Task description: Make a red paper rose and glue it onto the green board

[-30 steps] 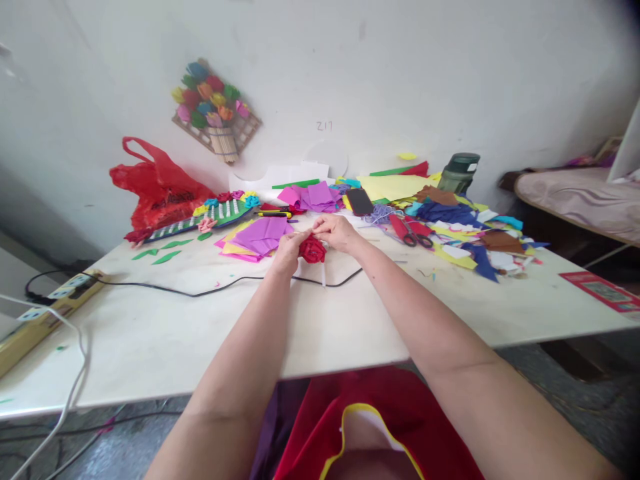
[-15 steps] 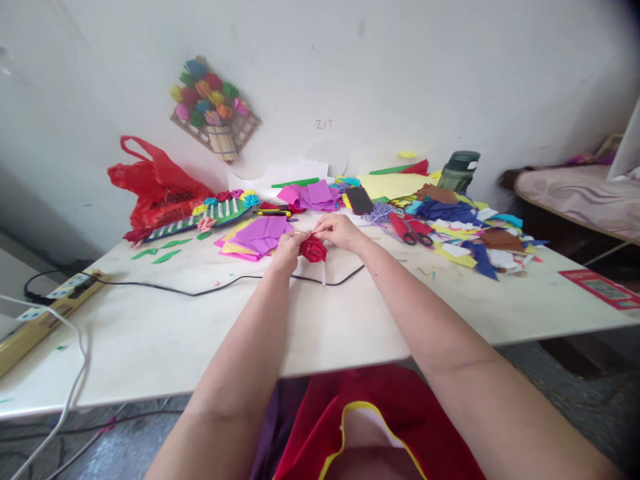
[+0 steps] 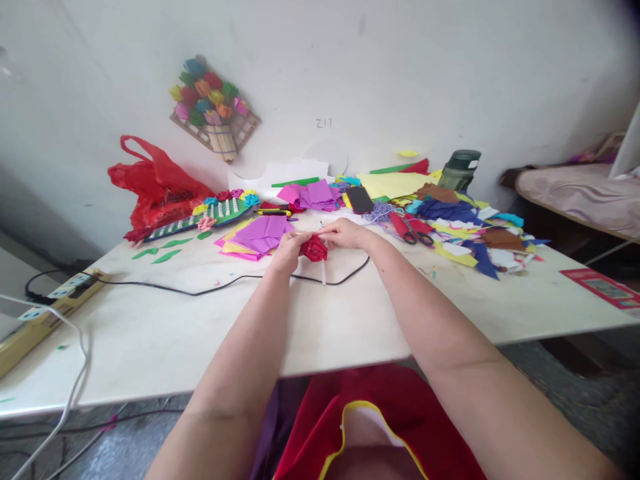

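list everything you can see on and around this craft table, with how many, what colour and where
red paper flower: one, red, held between both hands above the table middle
white stick: one, white, hanging below the flower
table: one, off-white, across the view
black cable: one, black, lying across the table
purple paper squares: a stack, purple on pink and yellow, behind the left hand
scissors: one pair, red handles, right of the hands
phone: one, black, far middle
red plastic bag: one, red, far left by the wall
flower wall piece: one, multicoloured, on the wall
bottle: one, dark green, far right
power strip: one, yellow-brown, left edge
left hand: one, fingers on the flower
right hand: one, fingers on the flower
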Motion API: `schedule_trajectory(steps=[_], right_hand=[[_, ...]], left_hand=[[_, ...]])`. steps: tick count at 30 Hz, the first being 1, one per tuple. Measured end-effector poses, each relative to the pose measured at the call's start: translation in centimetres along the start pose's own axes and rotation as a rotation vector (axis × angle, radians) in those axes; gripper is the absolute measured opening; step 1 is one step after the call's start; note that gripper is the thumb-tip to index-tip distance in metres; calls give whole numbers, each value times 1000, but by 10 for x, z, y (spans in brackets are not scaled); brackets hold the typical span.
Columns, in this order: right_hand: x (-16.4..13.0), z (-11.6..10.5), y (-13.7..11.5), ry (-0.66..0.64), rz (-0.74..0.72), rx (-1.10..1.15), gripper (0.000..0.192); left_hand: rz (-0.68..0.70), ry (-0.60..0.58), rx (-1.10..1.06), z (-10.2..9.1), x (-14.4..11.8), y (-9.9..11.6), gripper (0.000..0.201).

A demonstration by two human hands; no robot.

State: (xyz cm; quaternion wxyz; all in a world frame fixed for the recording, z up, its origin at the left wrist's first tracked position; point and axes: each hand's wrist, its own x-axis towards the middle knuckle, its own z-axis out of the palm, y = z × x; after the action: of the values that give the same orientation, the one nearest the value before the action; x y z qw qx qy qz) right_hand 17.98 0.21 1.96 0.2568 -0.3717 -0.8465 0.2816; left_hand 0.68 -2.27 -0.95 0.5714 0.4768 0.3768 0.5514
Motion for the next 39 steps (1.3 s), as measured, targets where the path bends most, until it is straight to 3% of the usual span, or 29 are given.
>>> schedule_trajectory(steps=[3,7,14,25,39], right_hand=[[-1,-1,-3,9,1,-55,33],[-1,1,-8,120,-64,-177,30],[0,2,-14,193,-26,-357,27],[1,6,-12,248,-37,-255,22],[1,5,-12,224,-29,-102,20]], left_hand=[[-25,25,0,1,0,1,16],[-43,94,-17,3,0,2,12],[-122,179,-72,7,1,6,10],[-117,179,-74,4,5,3,11],[-116,133,-108,4,5,4,20]])
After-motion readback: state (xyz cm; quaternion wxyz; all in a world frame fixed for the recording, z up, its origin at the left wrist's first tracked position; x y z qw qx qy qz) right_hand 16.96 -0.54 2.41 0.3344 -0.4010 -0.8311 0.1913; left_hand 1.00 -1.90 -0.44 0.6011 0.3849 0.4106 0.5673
